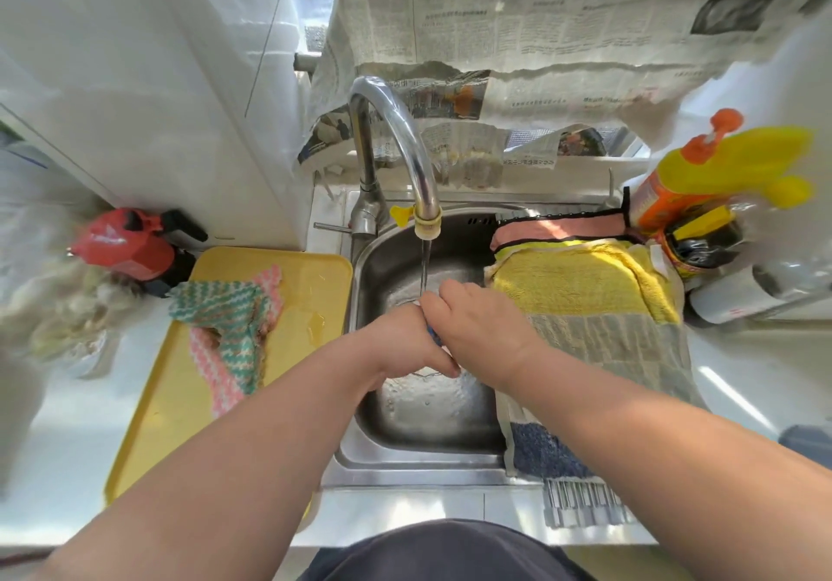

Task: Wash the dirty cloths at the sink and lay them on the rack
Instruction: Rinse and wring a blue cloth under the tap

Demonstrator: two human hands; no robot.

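Observation:
Over the steel sink (405, 436) my left hand (405, 342) and my right hand (477, 324) are pressed together around a small dark blue cloth (433, 334), nearly all hidden between them. A thin stream of water falls from the curved tap (396, 130) onto my hands. On the rack (581, 506) across the sink's right side lie a pink cloth (562, 227), a yellow cloth (581, 283), a grey cloth (621, 346) and a blue-patterned cloth (544, 450). A green and pink zigzag cloth (229, 324) lies crumpled on the yellow tray (180, 423) at the left.
A red moka pot (130, 243) stands behind the tray. Yellow and orange detergent bottles (702, 180) and a white bottle (738, 292) crowd the right counter. Newspaper sheets (540, 40) hang over the window behind the tap. A small puddle (315, 321) lies on the tray.

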